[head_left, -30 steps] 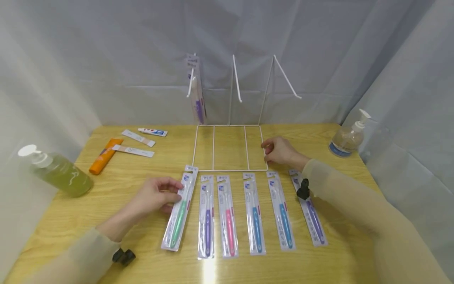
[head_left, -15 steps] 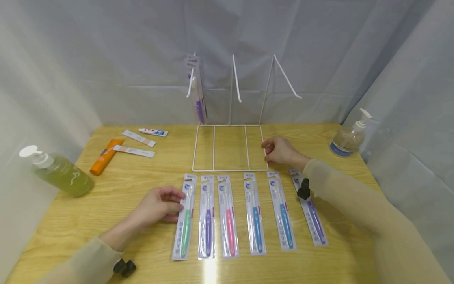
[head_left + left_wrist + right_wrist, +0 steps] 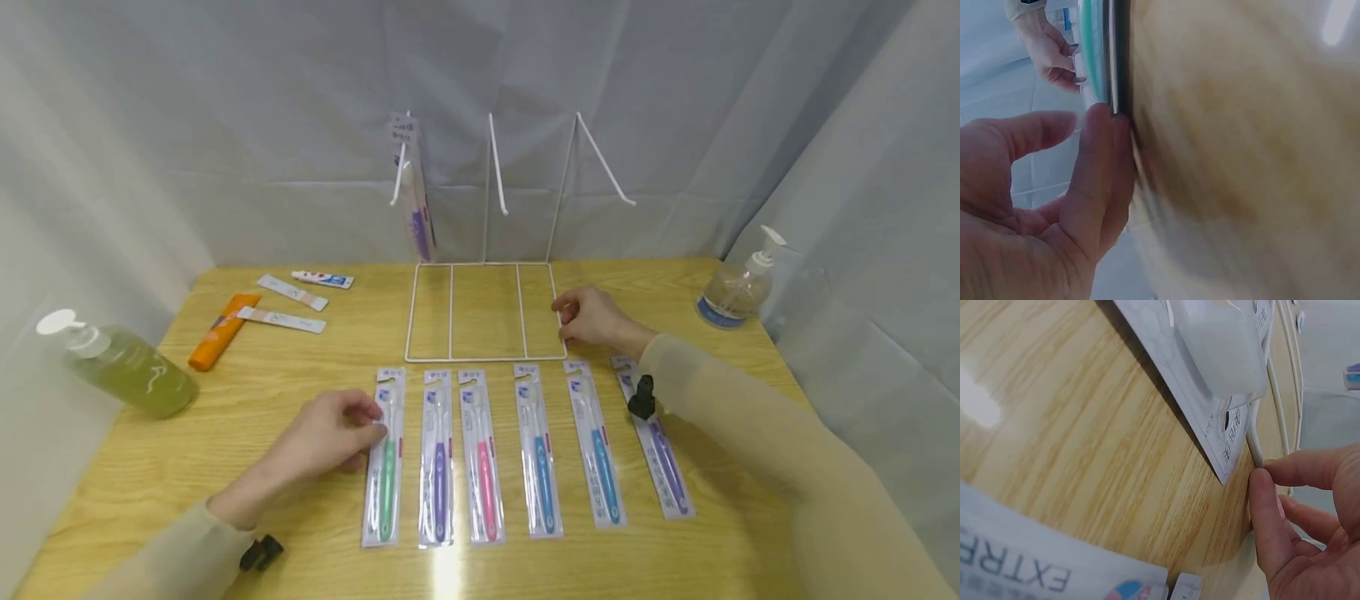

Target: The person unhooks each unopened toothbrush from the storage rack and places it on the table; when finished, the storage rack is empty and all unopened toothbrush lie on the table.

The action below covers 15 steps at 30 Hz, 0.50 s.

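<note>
Grey curtains (image 3: 300,100) all round, and down below, a wood-grain tabletop (image 3: 645,575) with a bright glare near the front. Over to the left hand (image 3: 322,437): relaxed, unclenched, fingers resting against the left edge of the green toothbrush pack (image 3: 387,467), thumb apart from the fingertips. Position of that pack: on the wood, leftmost in a row of six. Next along, a purple pack (image 3: 438,467), a pink pack (image 3: 486,487), a blue pack (image 3: 542,475), a second blue pack (image 3: 600,467), and a second purple pack (image 3: 666,458) partly under the right wrist. Across to the right hand (image 3: 596,317): pinching the right side of the white wire rack (image 3: 487,360) between thumb and forefinger. Up on the left prong, a hanging toothbrush (image 3: 418,217), purple-handled and packaged. Out left, an orange tube (image 3: 221,333), two slim packets (image 3: 294,292), a toothpaste tube (image 3: 322,279) and a green pump bottle (image 3: 131,371); far right, a clear pump bottle (image 3: 738,292).
</note>
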{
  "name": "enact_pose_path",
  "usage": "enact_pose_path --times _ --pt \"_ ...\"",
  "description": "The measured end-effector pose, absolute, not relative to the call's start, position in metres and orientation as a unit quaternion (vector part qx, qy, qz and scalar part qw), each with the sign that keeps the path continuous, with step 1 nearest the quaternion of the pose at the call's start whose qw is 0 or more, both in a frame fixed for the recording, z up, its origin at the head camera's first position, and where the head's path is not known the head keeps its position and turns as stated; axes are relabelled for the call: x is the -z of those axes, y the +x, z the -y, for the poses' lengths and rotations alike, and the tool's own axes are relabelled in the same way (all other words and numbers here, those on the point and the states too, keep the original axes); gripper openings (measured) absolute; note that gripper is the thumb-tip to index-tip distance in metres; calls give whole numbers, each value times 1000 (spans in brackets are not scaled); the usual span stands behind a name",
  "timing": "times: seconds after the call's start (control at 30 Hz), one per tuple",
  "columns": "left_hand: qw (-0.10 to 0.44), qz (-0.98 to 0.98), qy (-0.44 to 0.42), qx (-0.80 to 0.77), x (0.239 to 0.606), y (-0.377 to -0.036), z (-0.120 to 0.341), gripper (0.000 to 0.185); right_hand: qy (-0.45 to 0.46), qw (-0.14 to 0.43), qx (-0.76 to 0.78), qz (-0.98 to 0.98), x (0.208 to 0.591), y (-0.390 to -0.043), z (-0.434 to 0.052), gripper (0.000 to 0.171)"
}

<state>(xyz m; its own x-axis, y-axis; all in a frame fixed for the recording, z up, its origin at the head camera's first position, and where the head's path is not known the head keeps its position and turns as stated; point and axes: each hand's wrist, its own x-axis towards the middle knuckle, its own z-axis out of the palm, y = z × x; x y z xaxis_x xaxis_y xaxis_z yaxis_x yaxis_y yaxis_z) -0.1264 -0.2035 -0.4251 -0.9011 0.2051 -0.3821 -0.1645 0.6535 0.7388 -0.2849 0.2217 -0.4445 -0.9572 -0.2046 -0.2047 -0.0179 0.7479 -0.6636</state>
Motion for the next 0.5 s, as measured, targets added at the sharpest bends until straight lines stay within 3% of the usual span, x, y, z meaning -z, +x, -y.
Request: enact_pose_path --times 0.3,0.5 --pt "189 -917 69 -344 414 -134 207 34 -62 138 353 -923 443 -286 -220 54" --pt "118 -917 106 -366 396 -160 203 34 -59 142 358 -921 440 -285 -221 54"
